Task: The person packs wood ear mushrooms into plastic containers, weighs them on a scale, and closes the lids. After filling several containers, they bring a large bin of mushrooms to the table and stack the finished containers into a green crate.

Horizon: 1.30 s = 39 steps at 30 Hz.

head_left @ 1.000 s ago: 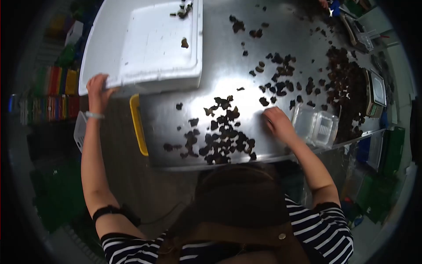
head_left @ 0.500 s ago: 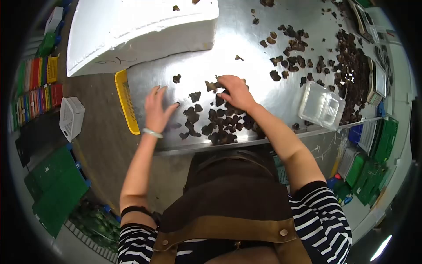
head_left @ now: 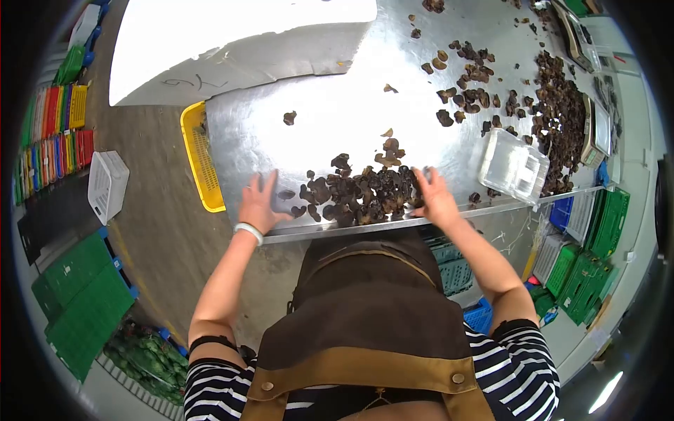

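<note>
Dark brown, crinkled pieces that look like fungus lie in a pile (head_left: 372, 193) at the near edge of the metal table (head_left: 260, 140). My left hand (head_left: 260, 205), with a pale bracelet at the wrist, rests at the table edge left of the pile, fingers spread and holding nothing. At the pile's right side is my right hand (head_left: 435, 200), its fingers apart and its fingertips beside the outermost pieces. A single dark piece (head_left: 289, 118) lies farther up the table, apart from the pile.
A white foam box (head_left: 281, 59) stands at the back left, a yellow basket (head_left: 203, 161) at the left edge. To the right are a clear plastic container (head_left: 514, 166), more dark pieces (head_left: 558, 105) and scales (head_left: 597, 130). A white crate (head_left: 109, 186) is on the floor.
My right hand has moved right and nearer the table edge, my left hand slightly nearer the edge. The pieces are now packed closer together. The foam box appears shifted right.
</note>
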Available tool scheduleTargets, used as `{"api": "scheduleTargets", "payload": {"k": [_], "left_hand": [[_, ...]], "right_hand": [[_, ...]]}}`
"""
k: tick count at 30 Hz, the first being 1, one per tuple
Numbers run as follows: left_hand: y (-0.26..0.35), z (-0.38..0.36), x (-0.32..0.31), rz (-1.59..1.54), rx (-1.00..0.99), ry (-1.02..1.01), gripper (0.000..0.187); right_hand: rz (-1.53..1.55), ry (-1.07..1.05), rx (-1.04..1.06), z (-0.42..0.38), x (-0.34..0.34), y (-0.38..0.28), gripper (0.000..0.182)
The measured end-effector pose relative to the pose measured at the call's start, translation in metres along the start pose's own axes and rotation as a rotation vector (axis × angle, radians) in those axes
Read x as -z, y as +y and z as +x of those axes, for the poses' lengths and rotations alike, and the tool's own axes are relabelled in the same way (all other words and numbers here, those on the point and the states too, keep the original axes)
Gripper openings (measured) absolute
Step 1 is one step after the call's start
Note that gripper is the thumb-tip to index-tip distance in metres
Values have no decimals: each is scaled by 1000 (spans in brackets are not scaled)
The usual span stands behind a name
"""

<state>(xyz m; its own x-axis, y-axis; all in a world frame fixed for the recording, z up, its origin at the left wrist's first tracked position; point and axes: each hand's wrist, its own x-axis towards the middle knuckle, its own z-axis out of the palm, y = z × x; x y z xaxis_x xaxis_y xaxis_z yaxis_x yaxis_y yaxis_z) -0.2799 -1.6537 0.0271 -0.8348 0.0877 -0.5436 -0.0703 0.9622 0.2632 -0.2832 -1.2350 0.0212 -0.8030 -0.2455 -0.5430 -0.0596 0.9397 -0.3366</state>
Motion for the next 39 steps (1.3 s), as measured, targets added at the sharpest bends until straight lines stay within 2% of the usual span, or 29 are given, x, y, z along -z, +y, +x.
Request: {"api": "scheduleTargets", "payload": {"k": [1,4,6,7,8,9,12,14,16,18,19,21,22,23,25,28,30,31,32,34,36,37,38,39], "left_hand": [[13,-1,-8,11,-20,-77,120],[65,-8,-54,-256,-122,-72,118],[102,-3,-73,-209,-109,11,114],[113,2,-86,-285,-122,82,110],[118,8,-94,-361,-139,149,107],[116,13,-94,-449,-119,142,103],[111,22,-77,-676,-127,134,92],[108,26,-71,-759,-198,181,91],[117,24,-38,-712,-276,305,89],[129,18,9,-680,-320,399,89],[134,16,41,-682,-346,430,88],[142,21,115,-534,-549,683,91],[147,22,159,-498,-609,745,91],[149,30,193,-420,-645,855,90],[148,42,259,-271,-697,1000,85],[155,52,329,-307,-740,1059,81],[152,70,358,-188,-802,1156,81],[145,84,370,-164,-823,1144,83],[133,105,378,-150,-806,1134,86],[110,143,379,-133,-678,1016,96],[92,154,366,-192,-283,688,104],[74,164,358,34,-168,641,111],[83,153,348,132,-121,702,101],[86,142,336,158,-231,828,91]], "right_hand": [[44,-1,15,3,-12,-8,115],[172,13,104,11,-40,-67,117],[234,50,196,25,-66,-92,114],[223,18,182,31,-68,-107,109],[370,182,229,36,-74,-115,103],[392,206,270,48,-86,-111,103],[677,-27,192,59,-49,-116,89],[724,61,281,63,-42,-113,88],[717,182,357,64,-21,-119,87],[662,322,417,47,40,-140,86],[711,359,475,48,65,-148,87],[685,481,605,56,124,-172,88],[651,576,699,65,156,-184,88],[644,678,808,75,191,-200,87],[618,810,890,94,249,-226,83],[647,960,993,113,308,-257,80],[641,1061,1047,140,328,-268,80],[622,1070,1044,159,337,-272,81],[604,1072,1029,182,342,-273,82],[543,825,979,235,347,-264,88],[108,720,741,258,348,-240,98],[-97,707,673,259,352,-219,104],[-118,783,729,258,356,-194,94],[-26,817,758,246,361,-168,75]]}}
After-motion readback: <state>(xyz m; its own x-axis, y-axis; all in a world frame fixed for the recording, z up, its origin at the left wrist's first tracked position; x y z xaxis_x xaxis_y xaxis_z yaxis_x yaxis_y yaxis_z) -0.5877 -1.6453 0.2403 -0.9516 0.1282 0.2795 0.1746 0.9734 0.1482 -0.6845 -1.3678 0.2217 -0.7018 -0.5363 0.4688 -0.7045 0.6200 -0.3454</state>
